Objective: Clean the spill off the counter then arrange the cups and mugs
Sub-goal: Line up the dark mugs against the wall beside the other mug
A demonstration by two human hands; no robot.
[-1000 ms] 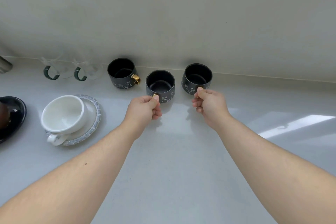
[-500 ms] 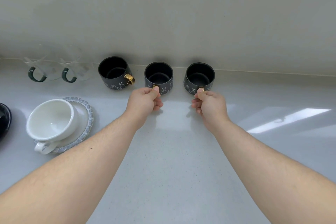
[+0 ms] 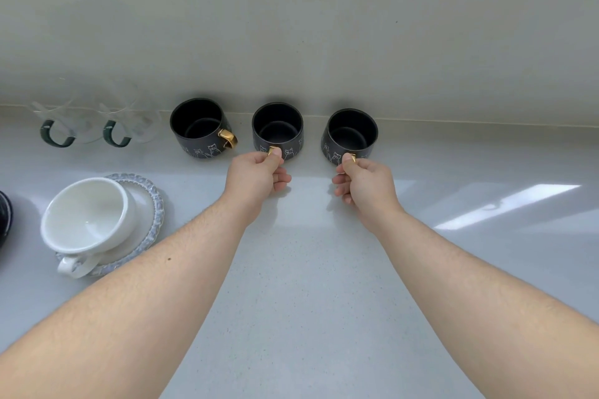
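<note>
Left hand (image 3: 256, 176) grip pinching middle matte black mug (image 3: 278, 129) gold handle, right hand (image 3: 366, 183) likewise at one o'clock mug (image 3: 351, 136), speckled pale table (image 3: 308, 285)

Both arms out, both hands pinching

The left hand (image 3: 256, 176) and right hand (image 3: 366, 183) reach forward side by side, bare forearms coming in from the lower corners and narrowing toward each other. Each hand is curled into a loose fist — thumb on top, pressed against the bent forefinger — and nipped on a mug handle: left on the middle mug (image 3: 277, 129), right on the right mug (image 3: 351, 134). The lower fingers are tucked under the palms.
</note>
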